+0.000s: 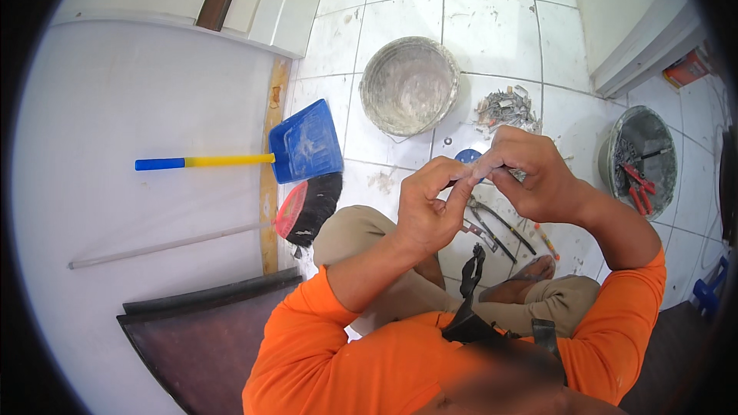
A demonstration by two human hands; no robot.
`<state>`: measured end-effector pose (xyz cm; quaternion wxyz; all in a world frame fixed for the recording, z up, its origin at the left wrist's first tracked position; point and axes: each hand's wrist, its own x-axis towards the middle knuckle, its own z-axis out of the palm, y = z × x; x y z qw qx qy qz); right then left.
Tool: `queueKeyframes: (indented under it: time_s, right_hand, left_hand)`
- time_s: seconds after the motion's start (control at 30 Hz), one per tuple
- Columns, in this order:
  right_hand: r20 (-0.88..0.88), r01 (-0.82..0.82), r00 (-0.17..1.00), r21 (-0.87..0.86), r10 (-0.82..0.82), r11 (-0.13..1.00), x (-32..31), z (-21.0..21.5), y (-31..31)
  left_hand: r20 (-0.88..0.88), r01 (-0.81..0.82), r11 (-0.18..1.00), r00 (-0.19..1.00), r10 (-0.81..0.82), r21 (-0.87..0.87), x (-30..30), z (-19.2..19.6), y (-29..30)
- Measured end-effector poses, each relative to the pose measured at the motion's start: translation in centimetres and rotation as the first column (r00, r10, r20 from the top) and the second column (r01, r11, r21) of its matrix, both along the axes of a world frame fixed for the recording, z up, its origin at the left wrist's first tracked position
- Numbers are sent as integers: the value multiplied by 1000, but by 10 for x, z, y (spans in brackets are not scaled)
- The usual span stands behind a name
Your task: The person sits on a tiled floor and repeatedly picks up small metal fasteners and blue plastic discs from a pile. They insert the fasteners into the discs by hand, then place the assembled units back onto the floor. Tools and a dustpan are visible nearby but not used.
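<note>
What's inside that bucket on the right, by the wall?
The grey bucket holds red-handled pliers and a dark tool lying across. Anything beneath them is hidden.

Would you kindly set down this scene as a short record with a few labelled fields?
Setting: white tiled floor, person seated in orange sleeves
Left hand: left hand raised, fingertips pinching a small item against the other hand; item too small to tell
Right hand: right hand raised, fingertips meeting the left
Below the hands: pliers lying on the tiles
Ahead: empty grey bucket, pile of small metal pieces
Person's left: blue dustpan with yellow handle, brush
Person's right: second bucket holding red-handled tools
</note>
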<state>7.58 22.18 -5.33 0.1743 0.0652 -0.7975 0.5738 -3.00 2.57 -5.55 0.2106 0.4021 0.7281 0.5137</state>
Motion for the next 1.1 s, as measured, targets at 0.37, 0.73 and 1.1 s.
queueKeyframes:
  time_s: [0.37,0.73,1.1]
  right_hand:
    - [235,199,968,-490,-91,849,-6,-16,-28]
    - [236,103,970,-601,53,793,-1,-12,-6]
    - [102,-13,993,-356,53,935,-3,-5,2]
  left_hand:
    - [-179,-65,993,980,82,95,-4,-5,4]
    - [226,-60,996,973,42,72,-2,-5,5]
    - [152,7,998,988,-17,61,-3,-3,3]
